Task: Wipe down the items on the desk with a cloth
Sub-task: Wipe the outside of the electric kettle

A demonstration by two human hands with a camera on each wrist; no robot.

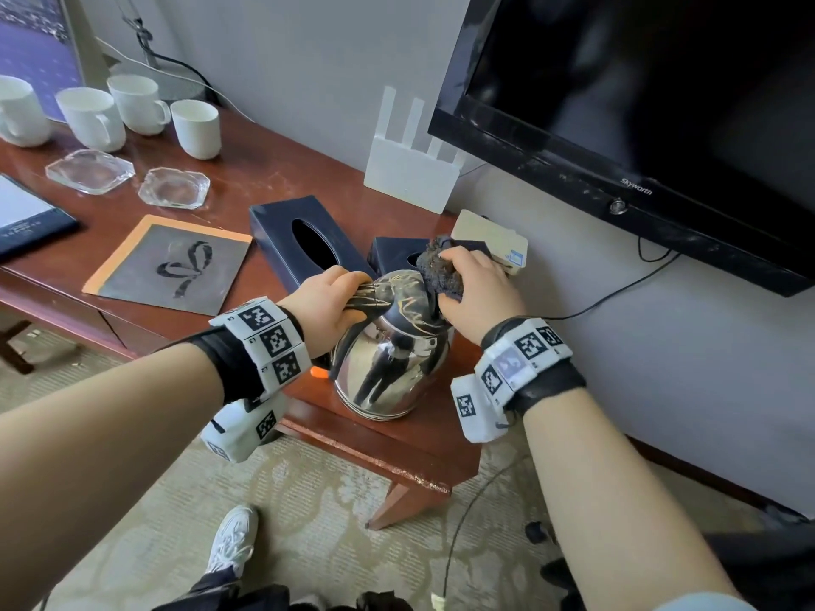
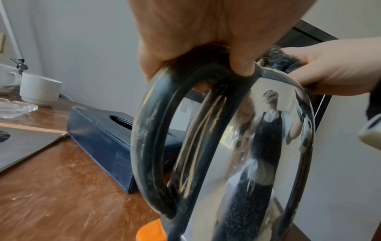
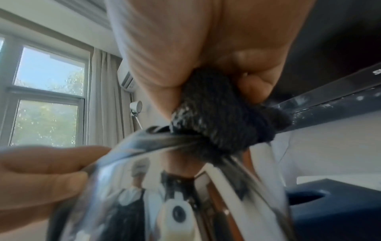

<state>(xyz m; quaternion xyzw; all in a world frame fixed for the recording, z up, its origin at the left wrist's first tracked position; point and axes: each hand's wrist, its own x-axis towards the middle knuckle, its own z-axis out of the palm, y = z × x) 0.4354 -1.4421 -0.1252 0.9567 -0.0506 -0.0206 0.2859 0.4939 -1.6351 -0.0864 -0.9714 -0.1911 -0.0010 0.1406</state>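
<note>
A shiny steel kettle (image 1: 388,368) stands near the front right corner of the wooden desk (image 1: 247,178). My left hand (image 1: 326,302) grips its black loop handle (image 2: 148,146) at the top. My right hand (image 1: 476,293) holds a dark bunched cloth (image 1: 441,269) and presses it on the kettle's lid, at the far right of the top. In the right wrist view the cloth (image 3: 222,117) sits squeezed between fingers and thumb against the kettle (image 3: 164,187). The kettle body (image 2: 257,146) mirrors the room.
Two dark blue tissue boxes (image 1: 304,244) lie just behind the kettle. A white router (image 1: 412,174) and a black television (image 1: 639,103) stand at the wall. Several white cups (image 1: 196,127), two glass ashtrays (image 1: 174,187) and a dark mat (image 1: 172,262) lie to the left.
</note>
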